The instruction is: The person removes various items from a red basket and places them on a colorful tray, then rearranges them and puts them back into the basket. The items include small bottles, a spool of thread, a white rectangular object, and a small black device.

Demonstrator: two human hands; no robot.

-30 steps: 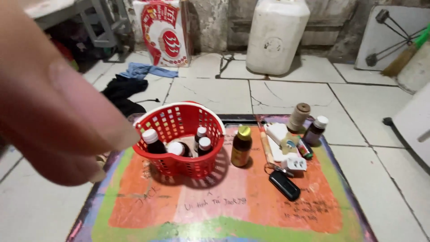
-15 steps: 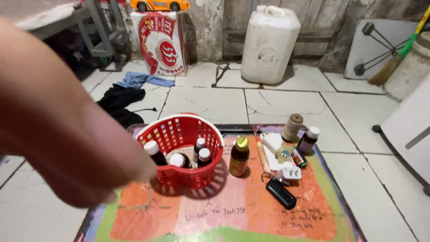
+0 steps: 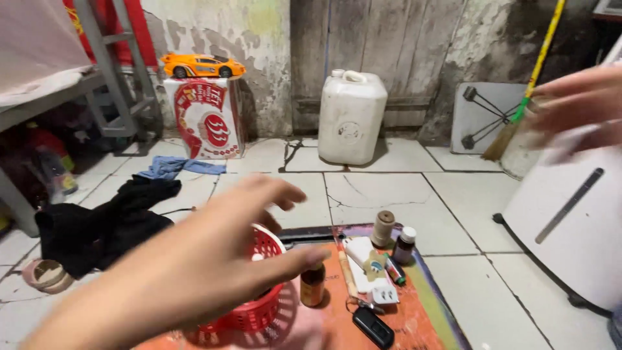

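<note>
My left hand (image 3: 201,266) stretches out low in front of me, fingers spread, empty, covering most of a red plastic basket (image 3: 259,304) on an orange mat (image 3: 414,317). My right hand (image 3: 576,107) is raised at the upper right, blurred, fingers apart and holding nothing. Beside the basket stands a small brown bottle (image 3: 313,283), half hidden by my left fingers. Further right on the mat lie a white tube (image 3: 359,253), a spool of thread (image 3: 383,227), a small dark bottle with a white cap (image 3: 405,244), a white plug adapter (image 3: 385,295) and a black key fob (image 3: 373,326).
A white jerrycan (image 3: 351,116) stands by the wooden door. An orange toy car (image 3: 202,65) sits on a red-and-white box (image 3: 207,120). Dark clothes (image 3: 103,220) and a blue cloth (image 3: 175,166) lie on the tiled floor. A broom (image 3: 528,91) leans at right, next to a white appliance (image 3: 570,220).
The view has tilted up toward the wall. My left hand has drawn back from the lens and spread over the basket. My right hand has come into view at the upper right.
</note>
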